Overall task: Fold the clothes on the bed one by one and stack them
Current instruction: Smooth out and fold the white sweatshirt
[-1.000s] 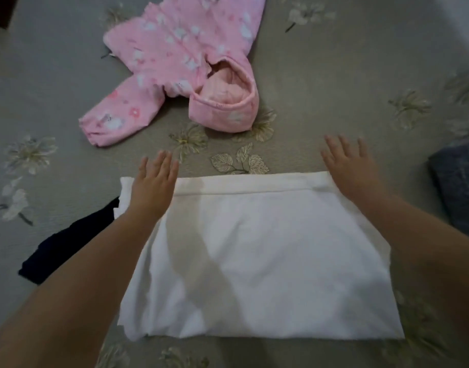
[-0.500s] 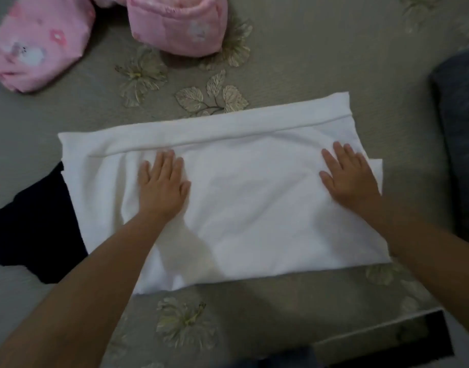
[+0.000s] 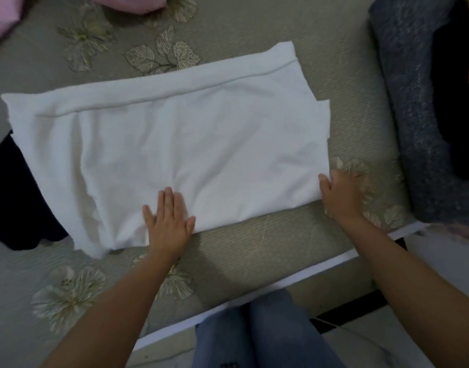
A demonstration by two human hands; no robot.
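Note:
A white garment [image 3: 175,144], folded into a wide rectangle, lies flat on the grey-green flowered bedspread [image 3: 254,251]. My left hand [image 3: 169,221] rests flat on its near edge with the fingers spread, palm down. My right hand [image 3: 341,195] is at the garment's near right corner. Its thumb touches the cloth and its fingers curl over the edge, blurred, so any grip is unclear. A pink garment [image 3: 2,19] lies unfolded at the far left, mostly cut off by the frame.
A dark navy garment [image 3: 15,197] lies partly under the white one's left end. A grey fuzzy cloth [image 3: 414,115] with a black piece [image 3: 456,102] and something yellow sits at the right. The bed's white edge [image 3: 281,284] runs just in front of my jeans-clad legs.
Both hands slid from the far edge down across the white garment to its near edge. My right hand has come off the surface onto the near right corner. The view tilted down.

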